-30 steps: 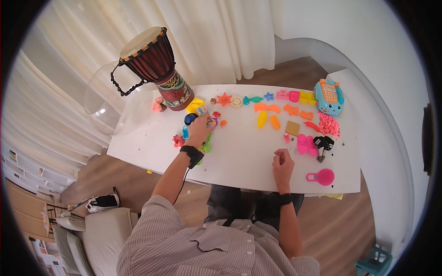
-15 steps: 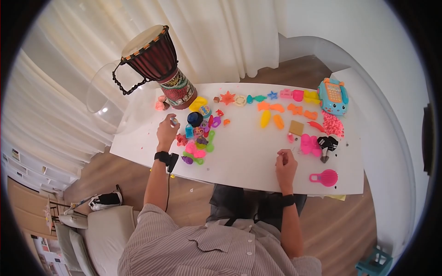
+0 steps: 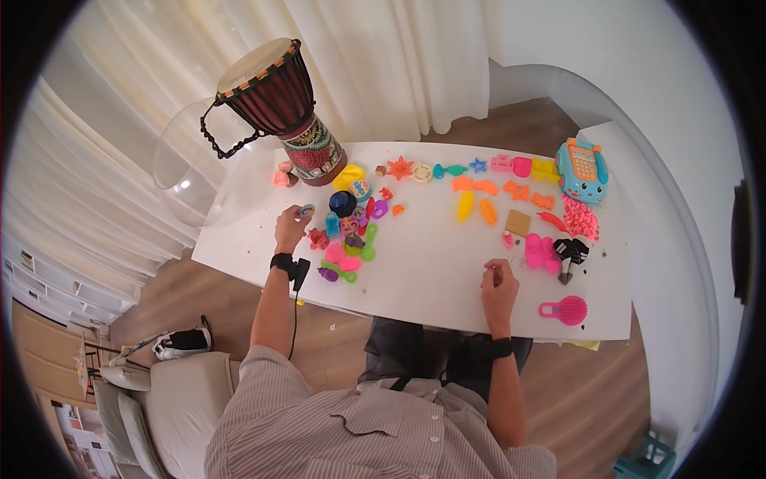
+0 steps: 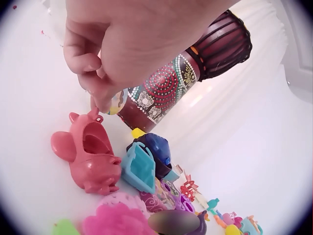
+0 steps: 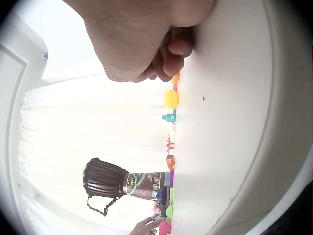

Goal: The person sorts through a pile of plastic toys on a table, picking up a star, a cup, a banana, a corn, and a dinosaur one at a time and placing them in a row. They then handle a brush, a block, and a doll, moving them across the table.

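Observation:
My left hand (image 3: 289, 231) is at the left part of the white table, pinching a small round patterned disc (image 3: 306, 211) between thumb and fingers. In the left wrist view the disc (image 4: 117, 102) is mostly covered by the fingers. Just below it lies a pinkish-red animal-shaped toy (image 4: 93, 152), beside a light blue toy basket (image 4: 139, 167) and a dark blue toy (image 4: 155, 148). Near the front edge, right of the middle, my right hand (image 3: 499, 291) rests on the table with fingers loosely curled and nothing in them.
Behind my left hand a tall drum (image 3: 315, 152) stands on the table. A toy phone (image 3: 582, 172), pink beads (image 3: 580, 218) and a pink brush (image 3: 568, 310) are on the right. Orange and yellow moulds (image 3: 465, 206) lie in rows along the back.
My left hand has drawn out of the toy pile to the left and now holds the disc in front of the drum. The right hand has stayed in place.

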Available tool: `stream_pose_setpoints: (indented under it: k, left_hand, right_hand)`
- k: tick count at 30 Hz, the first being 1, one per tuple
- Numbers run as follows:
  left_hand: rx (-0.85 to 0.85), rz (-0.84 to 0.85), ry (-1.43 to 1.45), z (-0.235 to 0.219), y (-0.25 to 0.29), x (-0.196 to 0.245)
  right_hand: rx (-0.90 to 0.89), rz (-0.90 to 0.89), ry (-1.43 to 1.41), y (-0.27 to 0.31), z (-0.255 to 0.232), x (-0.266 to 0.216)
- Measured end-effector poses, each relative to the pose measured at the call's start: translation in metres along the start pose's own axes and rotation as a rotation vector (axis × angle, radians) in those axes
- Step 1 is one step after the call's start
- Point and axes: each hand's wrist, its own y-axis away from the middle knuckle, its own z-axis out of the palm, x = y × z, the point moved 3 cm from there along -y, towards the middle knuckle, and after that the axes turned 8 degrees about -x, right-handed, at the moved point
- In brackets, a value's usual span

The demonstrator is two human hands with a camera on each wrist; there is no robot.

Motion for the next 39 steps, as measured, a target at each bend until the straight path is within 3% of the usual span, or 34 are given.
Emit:
stream_pose_setpoints:
  k: [4,13,15,16,17,18,19,23,24,26,30,32,39]
  left_hand:
    - [0.016,-0.014,0.016,0.003,-0.004,0.001]
    - [-0.124,-0.111,-0.004,0.006,-0.014,-0.017]
    - [-0.144,-0.194,-0.022,0.004,-0.013,-0.016]
    - [-0.144,-0.193,-0.022,0.005,-0.012,-0.017]
    - [-0.008,-0.084,-0.081,0.004,-0.010,-0.014]
    - [0.126,0.027,-0.139,0.004,-0.009,-0.009]
    - [0.126,0.027,-0.139,0.004,-0.007,0.003]
    - [-0.085,0.426,-0.005,0.020,0.009,0.091]
    - [-0.081,0.427,-0.002,0.026,0.011,0.110]
    - [-0.350,0.320,-0.035,0.047,0.013,0.136]
    - [-0.265,0.405,-0.212,0.085,0.016,0.152]
    - [-0.212,0.362,-0.267,0.095,0.015,0.157]
    - [-0.263,0.252,-0.379,0.096,0.015,0.152]
  right_hand:
    - [-0.004,0.007,-0.004,-0.001,0.001,0.003]
    - [-0.014,0.006,-0.012,0.000,0.001,0.002]
    - [-0.010,-0.006,-0.013,0.000,0.001,0.001]
    - [-0.011,-0.005,0.001,0.000,0.001,0.000]
    - [-0.012,-0.004,0.015,-0.001,0.000,0.000]
    - [-0.011,-0.004,0.015,-0.001,0.001,0.000]
    - [-0.006,-0.003,0.021,-0.001,0.001,-0.001]
    - [-0.011,-0.004,0.030,-0.001,0.002,0.000]
    - [-0.012,-0.009,0.031,-0.001,0.002,0.001]
    - [-0.006,0.012,0.039,-0.001,0.002,0.005]
    - [0.010,-0.007,0.041,0.000,0.001,0.005]
    - [0.000,0.003,0.038,0.001,0.001,0.004]
    - [-0.036,-0.040,0.085,0.000,0.001,0.001]
